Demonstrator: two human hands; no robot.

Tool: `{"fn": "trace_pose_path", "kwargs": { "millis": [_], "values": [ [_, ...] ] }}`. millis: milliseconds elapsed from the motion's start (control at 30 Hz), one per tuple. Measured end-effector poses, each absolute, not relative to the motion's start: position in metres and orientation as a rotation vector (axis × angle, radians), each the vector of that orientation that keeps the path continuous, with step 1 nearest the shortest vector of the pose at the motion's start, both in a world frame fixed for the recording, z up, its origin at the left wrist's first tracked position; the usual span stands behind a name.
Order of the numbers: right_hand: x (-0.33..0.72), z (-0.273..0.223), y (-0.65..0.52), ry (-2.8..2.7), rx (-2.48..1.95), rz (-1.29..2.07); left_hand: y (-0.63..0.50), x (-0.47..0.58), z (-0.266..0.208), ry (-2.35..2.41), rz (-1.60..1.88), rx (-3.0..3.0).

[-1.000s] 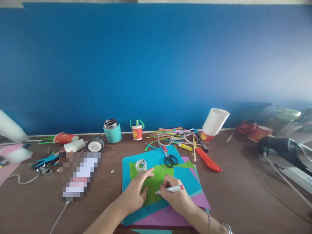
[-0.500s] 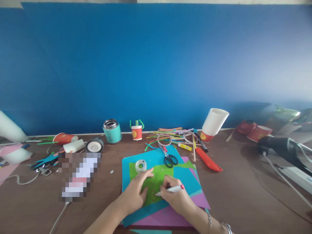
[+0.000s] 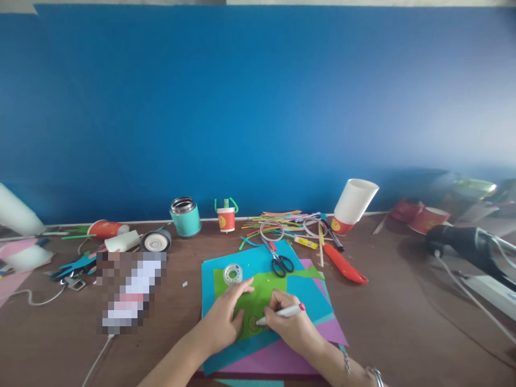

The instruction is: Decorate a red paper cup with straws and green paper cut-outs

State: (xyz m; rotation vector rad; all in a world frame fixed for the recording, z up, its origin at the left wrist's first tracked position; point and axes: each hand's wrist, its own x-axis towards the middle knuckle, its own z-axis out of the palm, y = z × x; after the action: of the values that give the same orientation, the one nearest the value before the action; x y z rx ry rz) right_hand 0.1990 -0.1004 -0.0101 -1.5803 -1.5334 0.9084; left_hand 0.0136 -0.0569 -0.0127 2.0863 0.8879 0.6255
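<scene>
My right hand (image 3: 288, 322) grips a white marker (image 3: 285, 313) with a red end. Its tip touches a green sheet of paper (image 3: 264, 293), on a small drawn circle with a mark inside. Flat on the left part of that sheet lies my left hand (image 3: 223, 314), fingers stretched out and holding nothing. Its thumb is beside another dark curved line, partly covered. A roll of clear tape (image 3: 233, 274) rests just beyond the left fingertips. Blue paper (image 3: 306, 301) and purple paper (image 3: 274, 359) are stacked under the green sheet. Black-handled scissors (image 3: 282, 265) lie at the stack's far edge.
Behind the stack are pipe cleaners (image 3: 278, 221), a yellow glue stick (image 3: 305, 243) and a red tool (image 3: 345, 264). A small cup with green arms (image 3: 226, 218), a teal flask (image 3: 185, 217) and stacked paper cups (image 3: 355, 207) stand near the blue wall. A blurred-out phone-like shape (image 3: 135, 293) lies left.
The marker tip has shifted slightly left, into the small circle, where a mark now shows inside. My left hand stays in place.
</scene>
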Motion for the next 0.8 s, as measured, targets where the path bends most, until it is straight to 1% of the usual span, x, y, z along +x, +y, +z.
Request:
{"fn": "trace_pose_path", "kwargs": {
  "millis": [233, 467, 667, 800],
  "values": [
    [0.1988, -0.0088, -0.0994, -1.544, -1.631, 0.840, -0.0564, 0.0145, -0.0116, 0.889, 0.623, 2.071],
    [0.1982, -0.0075, -0.1001, -1.559, -1.610, 0.923, -0.0570, 0.0146, -0.0094, 0.884, 0.616, 2.082],
    [0.1988, -0.0102, -0.0998, -1.543, -1.627, 0.855, -0.0561, 0.0144, -0.0108, 0.884, 0.626, 2.084],
    [0.1980, -0.0082, -0.0994, -1.564, -1.605, 0.899, -0.0557, 0.0146, -0.0116, 0.879, 0.615, 2.086]
  ]
}}
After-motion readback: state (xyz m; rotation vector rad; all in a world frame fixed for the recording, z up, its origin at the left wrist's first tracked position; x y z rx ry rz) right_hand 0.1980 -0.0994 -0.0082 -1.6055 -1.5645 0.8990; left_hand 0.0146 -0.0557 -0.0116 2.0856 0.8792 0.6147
